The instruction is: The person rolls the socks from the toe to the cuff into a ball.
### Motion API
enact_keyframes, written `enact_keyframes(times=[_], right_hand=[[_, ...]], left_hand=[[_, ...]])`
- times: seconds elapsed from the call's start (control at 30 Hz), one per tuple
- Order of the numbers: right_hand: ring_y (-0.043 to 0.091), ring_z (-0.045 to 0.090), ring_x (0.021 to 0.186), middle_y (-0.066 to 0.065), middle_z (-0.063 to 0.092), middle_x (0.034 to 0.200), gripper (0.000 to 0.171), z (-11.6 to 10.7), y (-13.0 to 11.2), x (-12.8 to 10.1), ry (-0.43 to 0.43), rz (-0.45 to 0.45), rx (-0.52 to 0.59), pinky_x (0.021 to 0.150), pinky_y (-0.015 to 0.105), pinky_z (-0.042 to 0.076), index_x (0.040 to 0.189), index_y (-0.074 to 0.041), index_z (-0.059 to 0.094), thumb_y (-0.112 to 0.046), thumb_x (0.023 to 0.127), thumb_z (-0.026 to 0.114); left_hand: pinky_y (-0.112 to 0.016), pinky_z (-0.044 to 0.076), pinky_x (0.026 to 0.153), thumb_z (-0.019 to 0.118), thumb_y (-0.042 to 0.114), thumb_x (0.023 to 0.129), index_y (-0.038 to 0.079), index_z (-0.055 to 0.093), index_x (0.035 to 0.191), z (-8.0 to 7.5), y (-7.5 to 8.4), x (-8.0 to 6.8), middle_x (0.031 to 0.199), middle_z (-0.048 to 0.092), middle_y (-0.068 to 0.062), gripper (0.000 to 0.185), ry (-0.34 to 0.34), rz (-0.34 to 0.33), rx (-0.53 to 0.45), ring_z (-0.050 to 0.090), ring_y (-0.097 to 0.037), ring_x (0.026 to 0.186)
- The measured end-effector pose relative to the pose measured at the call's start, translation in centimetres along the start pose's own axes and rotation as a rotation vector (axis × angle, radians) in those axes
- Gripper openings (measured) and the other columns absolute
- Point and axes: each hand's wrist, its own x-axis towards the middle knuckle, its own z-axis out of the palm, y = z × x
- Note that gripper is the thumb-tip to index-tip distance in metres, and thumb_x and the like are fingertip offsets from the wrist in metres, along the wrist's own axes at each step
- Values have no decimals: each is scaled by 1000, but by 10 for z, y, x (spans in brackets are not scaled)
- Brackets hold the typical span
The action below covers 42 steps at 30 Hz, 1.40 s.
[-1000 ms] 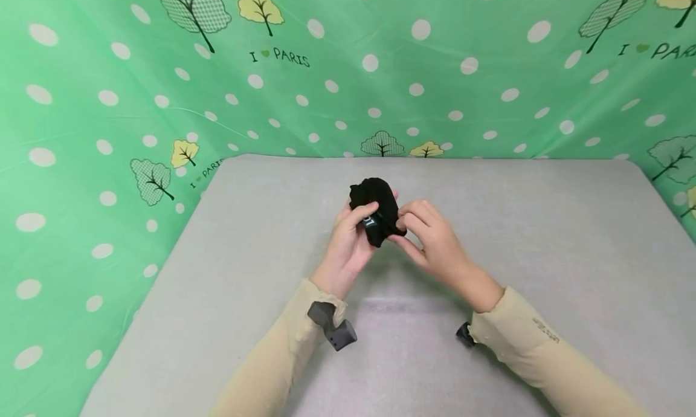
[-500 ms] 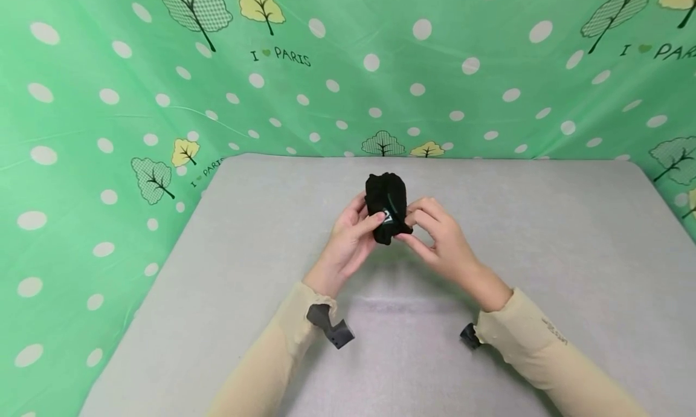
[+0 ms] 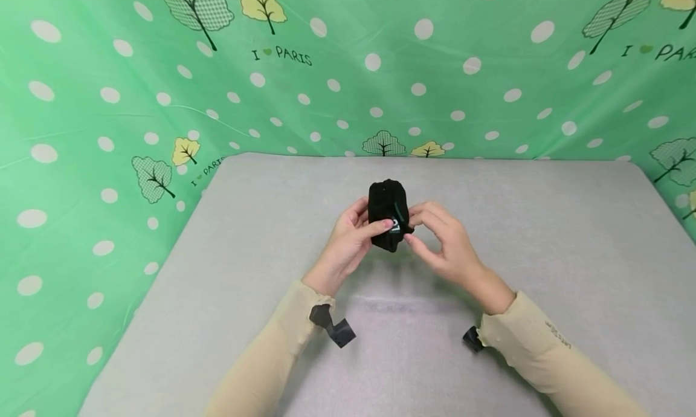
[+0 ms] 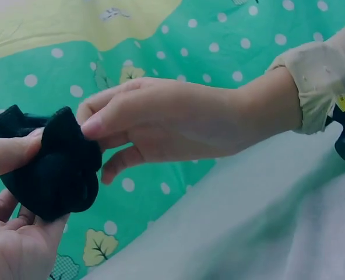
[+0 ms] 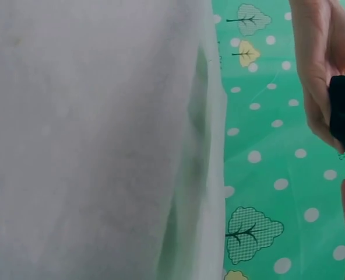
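Observation:
A compact black folded cloth bundle (image 3: 387, 202) with light lettering on its near side is held up over the table. My left hand (image 3: 344, 243) grips it from the left, thumb across the front beside the lettering and fingers behind. From the right, my right hand (image 3: 450, 243) pinches a small corner at the bundle's lower right edge between thumb and fingertips. In the left wrist view, folded layers of the black cloth (image 4: 53, 169) show under the left thumb. Only part of the black cloth (image 5: 344, 114) appears at the right wrist view's edge.
A grey table (image 3: 228, 272) lies beneath both hands. Green dotted sheeting (image 3: 304, 115) with printed trees hangs behind and to the left of it. Dark wrist mounts (image 3: 333, 326) stick out from the beige sleeves (image 3: 266, 356).
The bundle has turned and shifted slightly right, from a loose, tilted shape to a more upright, compact one. My left thumb slid lower across its front; the right hand stays at its corner.

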Motion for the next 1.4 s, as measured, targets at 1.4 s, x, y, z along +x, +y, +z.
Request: enact_keyframes(times=[1.4], right_hand=[[4, 57, 78, 3, 65, 79, 16, 8, -5, -3, 73, 286, 33, 77, 21, 50, 84, -4, 62, 7, 82, 74]], left_hand=[[-20, 55, 86, 65, -14, 86, 0, 35, 129, -11, 3, 5, 139, 47, -21, 54, -67, 192, 461, 61, -29, 115]])
